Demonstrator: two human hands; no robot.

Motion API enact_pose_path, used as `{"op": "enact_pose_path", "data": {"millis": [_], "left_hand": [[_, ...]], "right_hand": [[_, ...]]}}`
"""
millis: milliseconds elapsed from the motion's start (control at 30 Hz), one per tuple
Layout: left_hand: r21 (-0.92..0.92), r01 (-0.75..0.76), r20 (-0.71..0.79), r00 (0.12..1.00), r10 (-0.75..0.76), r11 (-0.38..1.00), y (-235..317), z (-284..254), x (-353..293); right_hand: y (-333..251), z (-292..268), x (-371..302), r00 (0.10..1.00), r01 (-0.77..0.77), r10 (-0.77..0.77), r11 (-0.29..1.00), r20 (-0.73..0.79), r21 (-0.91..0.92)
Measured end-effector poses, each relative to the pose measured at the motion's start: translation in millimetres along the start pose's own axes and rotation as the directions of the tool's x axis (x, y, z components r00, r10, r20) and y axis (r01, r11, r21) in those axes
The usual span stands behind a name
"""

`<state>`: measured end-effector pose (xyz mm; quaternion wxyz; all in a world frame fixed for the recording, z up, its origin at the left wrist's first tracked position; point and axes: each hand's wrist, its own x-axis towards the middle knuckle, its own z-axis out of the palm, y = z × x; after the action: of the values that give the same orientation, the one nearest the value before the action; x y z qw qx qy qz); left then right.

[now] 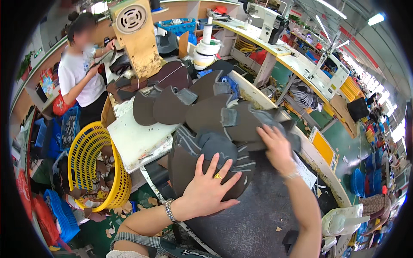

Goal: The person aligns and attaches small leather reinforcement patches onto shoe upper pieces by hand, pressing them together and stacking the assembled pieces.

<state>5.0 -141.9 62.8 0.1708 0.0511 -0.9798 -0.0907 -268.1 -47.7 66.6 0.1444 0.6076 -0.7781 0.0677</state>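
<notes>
Head view: your left hand (207, 190) is palm-down with fingers spread, resting on the dark brown panel (183, 165), not clamped on it. Your right hand (277, 148) is apart from it, forward and to its right, fingers stretched over the overlapping brown pieces (207, 117); no pinch shows, and you can't tell what's under the palm. Panel sits right under your left hand on the dark surface (262, 210), with a rounded grey patch (219, 148) just past your fingertips. Brown pieces run on beyond both hands. White board (142, 135) is forward-left of your left hand; yellow basket (124, 185) is farther left.

Handling, judged by looks: panel seems light, thin, bendy, leather-like, so likelier to flop or crease than break. Matte face probably grips okay, though loose layers may slide. Best hold: pinch the bare brown edge left of your left hand, other palm flat near the middle; avoid the grey patch, finish unclear.
</notes>
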Motion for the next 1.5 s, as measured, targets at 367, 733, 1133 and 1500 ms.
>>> {"op": "enact_pose_path", "data": {"millis": [367,733,1133,1500], "left_hand": [[-0.072,-0.028,-0.001,1.0,0.028,0.997,-2,-3,4],[-0.015,0.418,-0.174,0.894,-0.414,0.908,-138,-32,9],[0.303,0.485,0.168,0.82,-0.547,0.82,-219,21,55],[-0.238,0.401,-0.587,0.666,-0.46,0.885,-210,7,93]], "right_hand": [[6,-104,-176,0.804,-0.375,0.311,0.927,0.507,0.026],[-18,23,31,0.945,0.313,-0.296,0.943,0.141,-0.116],[49,-56,-4,0.991,0.128,-0.119,0.972,-0.06,0.199],[32,-132,-205,0.836,-0.485,0.463,0.875,0.294,0.003]]}}
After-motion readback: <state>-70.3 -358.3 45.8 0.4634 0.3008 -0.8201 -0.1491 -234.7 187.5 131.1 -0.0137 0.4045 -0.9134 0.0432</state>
